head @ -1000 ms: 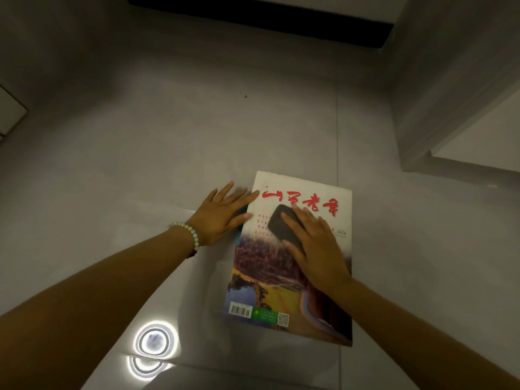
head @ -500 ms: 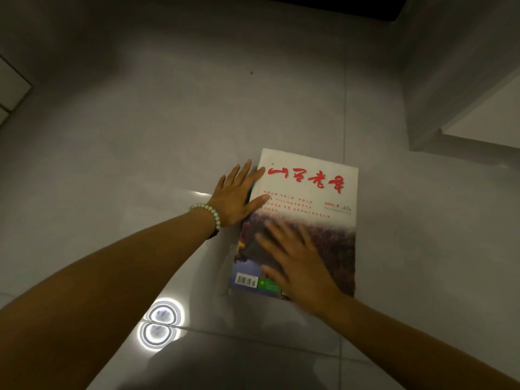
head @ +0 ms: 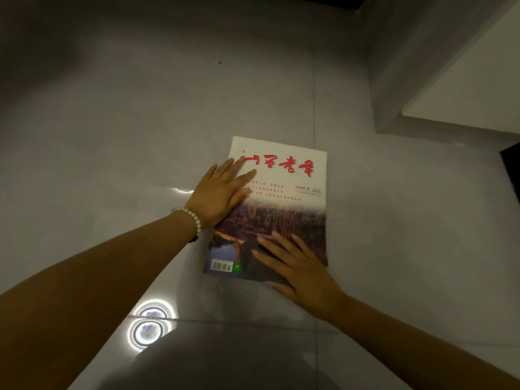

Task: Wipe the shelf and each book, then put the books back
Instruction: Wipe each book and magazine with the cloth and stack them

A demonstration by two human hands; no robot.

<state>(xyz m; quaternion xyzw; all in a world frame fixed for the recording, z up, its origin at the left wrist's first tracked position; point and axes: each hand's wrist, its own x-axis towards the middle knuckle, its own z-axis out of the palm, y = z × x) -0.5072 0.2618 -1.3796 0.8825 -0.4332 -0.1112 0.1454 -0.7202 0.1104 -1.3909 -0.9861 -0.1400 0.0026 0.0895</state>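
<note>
A magazine (head: 284, 204) with red characters on a white top and a landscape photo lies flat on the grey tiled floor. My left hand (head: 221, 192), with a bead bracelet on the wrist, rests flat with straight fingers on the magazine's left edge. My right hand (head: 298, 266) presses a dark grey cloth (head: 253, 263) flat against the cover's lower part, fingers straight. Most of the cloth is hidden under that hand.
A white cabinet or shelf unit (head: 450, 80) stands at the right, its corner close to the magazine. A dark object (head: 512, 170) shows at the right edge. Ceiling lights reflect on the glossy floor (head: 152, 322) near my left forearm.
My right hand has slid the cloth down the cover from the title area to the lower edge. My left hand has shifted further onto the magazine's left side.
</note>
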